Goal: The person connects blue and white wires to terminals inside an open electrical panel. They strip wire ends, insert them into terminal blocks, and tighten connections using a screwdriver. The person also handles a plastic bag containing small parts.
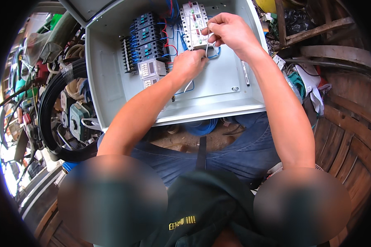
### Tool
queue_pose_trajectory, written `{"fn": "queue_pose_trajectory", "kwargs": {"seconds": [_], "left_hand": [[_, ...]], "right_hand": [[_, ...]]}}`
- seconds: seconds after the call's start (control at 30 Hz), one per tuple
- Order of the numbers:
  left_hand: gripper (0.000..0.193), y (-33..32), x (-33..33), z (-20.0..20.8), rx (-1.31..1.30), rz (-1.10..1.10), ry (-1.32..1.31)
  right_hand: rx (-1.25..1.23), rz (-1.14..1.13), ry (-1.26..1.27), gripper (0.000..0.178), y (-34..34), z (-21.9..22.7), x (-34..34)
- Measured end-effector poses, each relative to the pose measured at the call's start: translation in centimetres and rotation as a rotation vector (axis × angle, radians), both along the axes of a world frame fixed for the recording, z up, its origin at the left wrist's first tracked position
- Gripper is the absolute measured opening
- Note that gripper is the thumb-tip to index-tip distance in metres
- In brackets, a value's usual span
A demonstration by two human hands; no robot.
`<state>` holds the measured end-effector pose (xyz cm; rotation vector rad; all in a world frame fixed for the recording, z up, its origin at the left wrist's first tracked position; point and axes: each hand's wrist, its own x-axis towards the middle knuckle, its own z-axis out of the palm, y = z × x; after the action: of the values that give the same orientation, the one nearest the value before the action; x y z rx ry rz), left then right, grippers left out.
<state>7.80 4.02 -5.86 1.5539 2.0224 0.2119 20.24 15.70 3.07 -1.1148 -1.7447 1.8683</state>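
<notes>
My right hand point(233, 35) is closed in a pinch on a thin white strand point(207, 48), a wire or a cable tie; I cannot tell which. This strand runs down toward my left hand point(189, 66), whose fingers are closed at the blue wires point(213, 54). What exactly the left fingertips hold is hidden. Both hands are inside an open grey metal electrical box point(218, 108), just below a row of white circuit breakers point(194, 24). Left of them stand black contactors point(146, 35) with blue and red wires, and grey digital relays point(151, 70) below.
A black marker point(245, 73) lies along the box's right side. The box lid point(80, 8) stands at upper left. Coiled black hose point(45, 111) and cluttered tools lie to the left. A blue wire coil point(202, 127) sits below the box, between my legs. Wooden boards point(338, 136) are at right.
</notes>
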Motion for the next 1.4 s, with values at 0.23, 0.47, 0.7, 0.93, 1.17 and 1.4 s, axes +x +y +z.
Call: {"fn": "queue_pose_trajectory", "kwargs": {"seconds": [0.23,0.47,0.7,0.93,1.17,1.4], "left_hand": [[0.029,-0.4,-0.2,0.3,0.006,-0.021,-0.012],[0.037,-0.9,-2.7,5.3,-0.115,-0.19,-0.213],[0.033,-8.7,-7.6,12.3,0.142,0.289,-0.538],[0.022,-18.0,-7.8,11.4,0.36,0.642,-0.502],[0.022,-18.3,-6.5,9.7,0.475,0.633,-0.367],[0.021,-17.3,-6.3,9.2,0.463,0.616,-0.455]], "right_hand": [[0.057,0.108,-0.074,0.017,-0.5,1.2,-0.2],[0.756,0.092,-0.123,0.043,0.9,5.8,4.0],[0.542,-0.491,0.007,0.027,1.1,8.3,19.9],[0.063,-0.874,-0.483,0.023,-7.1,-15.7,39.4],[0.001,-0.907,-0.974,0.025,-17.5,-30.5,45.3],[-0.295,-1.073,-0.414,0.035,-18.3,-32.6,44.5]]}}
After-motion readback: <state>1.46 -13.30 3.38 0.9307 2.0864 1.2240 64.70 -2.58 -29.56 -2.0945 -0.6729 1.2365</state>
